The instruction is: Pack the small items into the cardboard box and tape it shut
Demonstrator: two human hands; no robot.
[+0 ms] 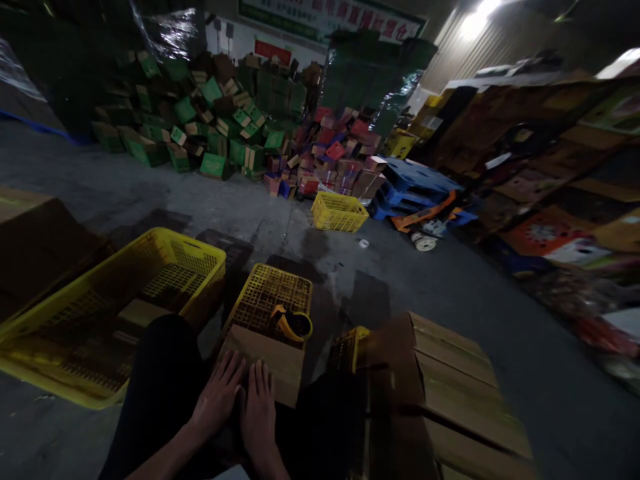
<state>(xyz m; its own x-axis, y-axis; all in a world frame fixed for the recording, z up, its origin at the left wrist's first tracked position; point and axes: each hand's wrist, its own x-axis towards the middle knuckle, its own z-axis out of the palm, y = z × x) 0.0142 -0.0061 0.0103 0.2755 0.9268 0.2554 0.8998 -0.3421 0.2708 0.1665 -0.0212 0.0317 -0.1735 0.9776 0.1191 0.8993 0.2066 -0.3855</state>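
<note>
A small brown cardboard box [283, 367] sits between my knees, tilted against an upturned yellow crate [267, 283]. My left hand [219, 395] lies flat on the box's near part, fingers stretched out. Close beside it, my right hand [259, 405] also rests on the cardboard with straight fingers. Neither hand grips anything. On the crate, just beyond the box, stands a yellow and black tape dispenser [290, 323]. The underside of the box is hidden by my hands and legs.
At the left stands a large yellow crate [200, 250] with a piece of cardboard inside. Stacked cardboard boxes [455, 360] are at my right. Farther off are a small yellow crate [340, 213], blue pallets [420, 177], an orange pallet jack [425, 217] and heaped green boxes [213, 163].
</note>
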